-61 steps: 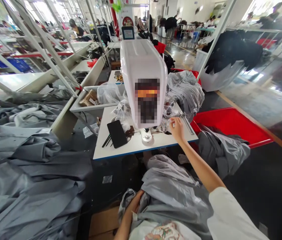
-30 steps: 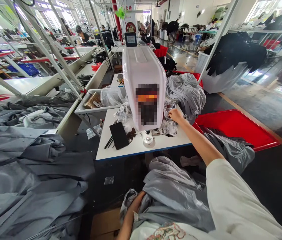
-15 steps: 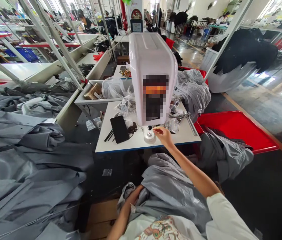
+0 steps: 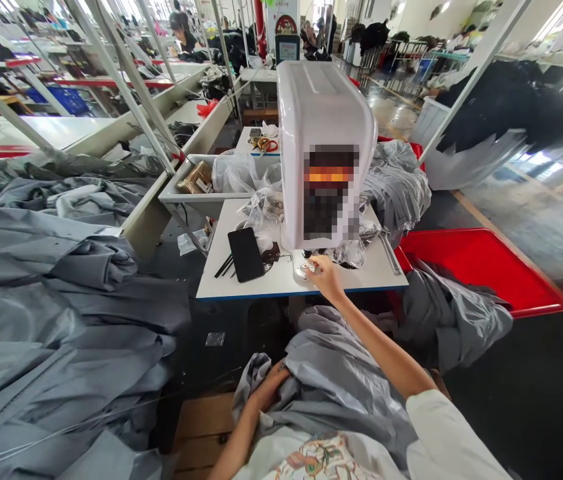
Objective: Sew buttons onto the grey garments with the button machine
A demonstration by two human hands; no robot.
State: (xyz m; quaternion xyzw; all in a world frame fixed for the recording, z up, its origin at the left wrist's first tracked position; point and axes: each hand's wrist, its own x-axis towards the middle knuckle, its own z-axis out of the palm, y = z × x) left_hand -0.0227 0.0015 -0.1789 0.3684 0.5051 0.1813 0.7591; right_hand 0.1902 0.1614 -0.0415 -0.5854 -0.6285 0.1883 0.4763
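Observation:
A white machine (image 4: pixel 328 100) stands on a white table (image 4: pixel 216 283) with a blue front edge. My right hand (image 4: pixel 325 275) is at the small round base (image 4: pixel 302 268) under the machine's head, fingers pinched together at its right side; whatever they hold is too small to name. Grey fabric (image 4: pixel 336 353) lies across my lap. My left hand (image 4: pixel 275 380) rests in its folds at the left, and its fingers are mostly hidden by the cloth. A black phone-like slab (image 4: pixel 245 255) lies left of the base.
Grey cloth (image 4: pixel 51 320) is heaped at the left. A red bin (image 4: pixel 501 267) with grey fabric over its edge stands at the right. Behind the table's left side is a white tray (image 4: pixel 171 193) with plastic bags. Clear plastic bags (image 4: pixel 348 253) lie beside the machine.
The view has shifted, so the machine and table appear farther right. My right hand has moved slightly left onto the round base. More of my left hand shows beside the fabric.

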